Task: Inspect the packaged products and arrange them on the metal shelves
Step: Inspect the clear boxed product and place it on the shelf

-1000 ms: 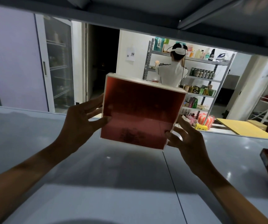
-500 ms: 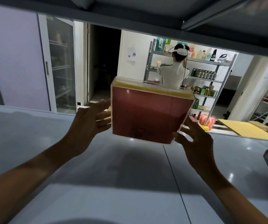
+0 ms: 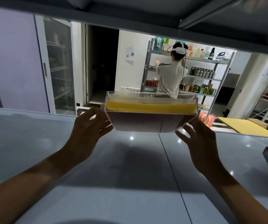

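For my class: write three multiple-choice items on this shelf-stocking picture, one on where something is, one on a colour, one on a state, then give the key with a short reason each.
1. Where is the clear-cased box?
A. Between both hands above the metal shelf
B. On the floor
C. On the top of the far rack

2. What colour is the layer showing at the box's top?
A. Blue
B. Yellow
C. Green

3. How does the left hand meet the box?
A. Hangs clear of it
B. Clenched in a fist under it
C. Fingers against its left side

Key: 1 A, the right hand and left hand flank it over the shelf; 2 B, a yellow band shows through the clear case; 3 C, its fingers touch the left side.
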